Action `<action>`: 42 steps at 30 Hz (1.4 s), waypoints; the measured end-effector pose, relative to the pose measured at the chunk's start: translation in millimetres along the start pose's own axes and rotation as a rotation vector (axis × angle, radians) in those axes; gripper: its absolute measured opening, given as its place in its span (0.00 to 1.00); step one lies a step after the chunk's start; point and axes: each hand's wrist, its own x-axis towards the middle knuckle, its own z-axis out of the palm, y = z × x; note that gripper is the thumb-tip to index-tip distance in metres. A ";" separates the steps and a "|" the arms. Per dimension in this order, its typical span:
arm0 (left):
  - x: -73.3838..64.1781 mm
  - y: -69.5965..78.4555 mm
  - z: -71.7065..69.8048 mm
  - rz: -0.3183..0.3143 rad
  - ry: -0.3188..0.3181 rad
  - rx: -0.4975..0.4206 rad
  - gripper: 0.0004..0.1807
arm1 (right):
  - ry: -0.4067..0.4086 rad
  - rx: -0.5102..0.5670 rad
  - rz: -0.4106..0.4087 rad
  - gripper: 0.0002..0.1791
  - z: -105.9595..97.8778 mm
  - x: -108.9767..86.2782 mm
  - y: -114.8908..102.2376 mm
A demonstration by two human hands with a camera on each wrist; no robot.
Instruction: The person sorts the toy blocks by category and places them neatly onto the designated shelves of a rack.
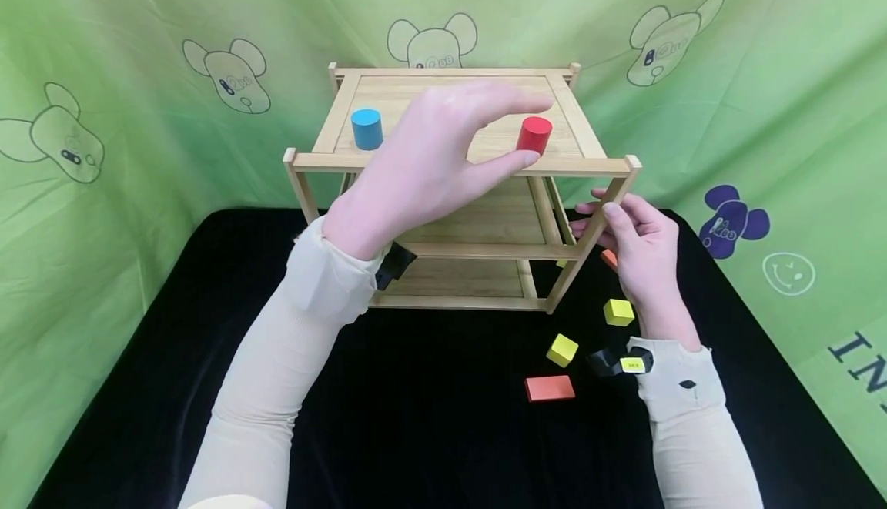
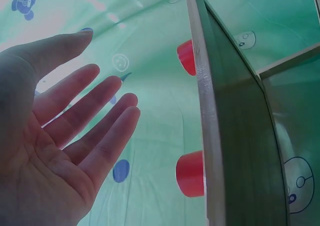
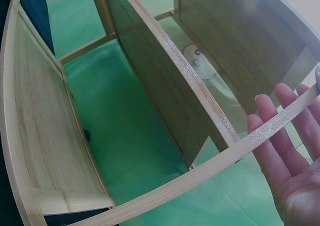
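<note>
A three-tier wooden shelf (image 1: pixel 471 162) stands in the middle. My left hand (image 1: pixel 443 147) hovers over the shelf's front, thumb and fingers spread with nothing held. Past its fingertips in the head view, a red cylinder (image 1: pixel 534 135) stands on the top board. Two red cylinders, a lower one (image 2: pixel 190 174) and an upper one (image 2: pixel 186 57), show in the left wrist view, apart from the left hand (image 2: pixel 75 126). A blue cylinder (image 1: pixel 366 129) stands at the top board's left. My right hand (image 1: pixel 644 251) holds the front right leg (image 3: pixel 270 126), thumb in front and fingers behind.
On the black cloth (image 1: pixel 443 432) lie a flat red block (image 1: pixel 550 388), a yellow cube (image 1: pixel 562 350) and another yellow cube (image 1: pixel 619 312). An orange-red piece (image 1: pixel 609 259) lies partly hidden beside the right hand. A green printed curtain (image 1: pixel 138 162) surrounds the table.
</note>
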 end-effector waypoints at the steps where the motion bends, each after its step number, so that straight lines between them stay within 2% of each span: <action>1: -2.4 0.1 0.6 0.005 0.008 -0.008 0.20 | 0.001 -0.001 0.000 0.15 0.0 -0.5 0.2; 5: -12.1 -0.4 3.3 0.042 0.043 -0.029 0.18 | 0.003 -0.013 0.000 0.15 0.1 -1.0 0.7; 13: -28.9 -2.8 7.6 0.089 0.059 -0.011 0.21 | 0.003 -0.018 -0.004 0.15 0.9 -1.2 0.1; 29: -56.9 1.0 17.6 0.106 0.041 -0.017 0.22 | -0.007 -0.008 -0.012 0.14 -0.2 -1.2 0.3; 42: -81.7 0.8 21.1 0.079 0.040 -0.008 0.22 | -0.007 0.000 -0.015 0.14 0.2 0.3 0.6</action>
